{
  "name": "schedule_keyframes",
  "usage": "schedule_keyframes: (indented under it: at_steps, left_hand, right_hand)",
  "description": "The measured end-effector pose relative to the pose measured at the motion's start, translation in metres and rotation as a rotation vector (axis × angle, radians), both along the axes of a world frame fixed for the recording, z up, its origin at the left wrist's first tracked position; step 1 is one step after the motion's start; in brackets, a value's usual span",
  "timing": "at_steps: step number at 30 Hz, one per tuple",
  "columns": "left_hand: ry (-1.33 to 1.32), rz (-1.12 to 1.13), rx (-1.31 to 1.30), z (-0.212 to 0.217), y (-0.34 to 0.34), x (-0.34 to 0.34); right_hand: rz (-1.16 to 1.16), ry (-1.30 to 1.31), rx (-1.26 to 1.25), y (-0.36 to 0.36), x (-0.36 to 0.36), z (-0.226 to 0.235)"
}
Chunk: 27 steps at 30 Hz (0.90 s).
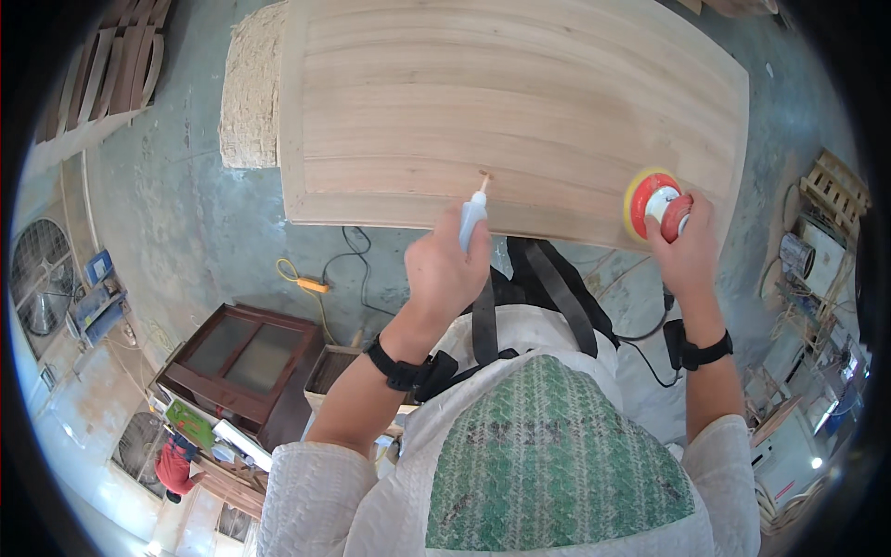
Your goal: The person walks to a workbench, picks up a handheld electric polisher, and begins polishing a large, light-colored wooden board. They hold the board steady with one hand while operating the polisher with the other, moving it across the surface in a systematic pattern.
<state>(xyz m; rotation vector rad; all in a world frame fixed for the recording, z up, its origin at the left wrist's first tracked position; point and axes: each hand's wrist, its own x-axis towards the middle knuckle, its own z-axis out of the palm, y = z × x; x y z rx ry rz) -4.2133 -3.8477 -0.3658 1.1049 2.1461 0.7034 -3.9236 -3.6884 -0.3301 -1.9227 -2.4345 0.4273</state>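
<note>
Big pale wood panel (pixel 520 102) fills top of view, glued-up boards, near edge toward person. Dark wood cabinet with glass panes (pixel 243 357) sits on floor lower left (well apart from panel). Right hand (pixel 689 249) wrapped around red-and-yellow orbital sander (pixel 657 202), pad at panel's near right edge. Left hand (pixel 447 267) fist-gripping small white glue bottle (pixel 473 215), nozzle tip touching small brown spot (pixel 484 174) on panel.

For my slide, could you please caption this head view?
Left hand tips a small glue bottle onto a wooden panel; right hand grips a sander.
</note>
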Motion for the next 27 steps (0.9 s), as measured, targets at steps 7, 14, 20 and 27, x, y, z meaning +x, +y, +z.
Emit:
schedule_keyframes:
  at_steps: [7, 14, 20, 27]
  left_hand:
    - [-0.025, 0.019, 0.072, 0.0, 0.007, -0.008]
    - [-0.144, 0.13, 0.312, -0.005, -0.031, -0.017]
    - [-0.109, 0.226, 0.401, -0.02, -0.061, -0.036]
    - [-0.022, 0.144, 0.391, -0.007, -0.052, -0.047]
  right_hand:
    - [0.095, 0.077, -0.041, -0.01, -0.044, 0.003]
    - [0.332, 0.11, -0.025, -0.019, -0.154, 0.003]
    - [0.496, 0.143, -0.027, -0.01, -0.253, 0.007]
    - [0.431, 0.163, -0.159, -0.011, -0.268, 0.003]
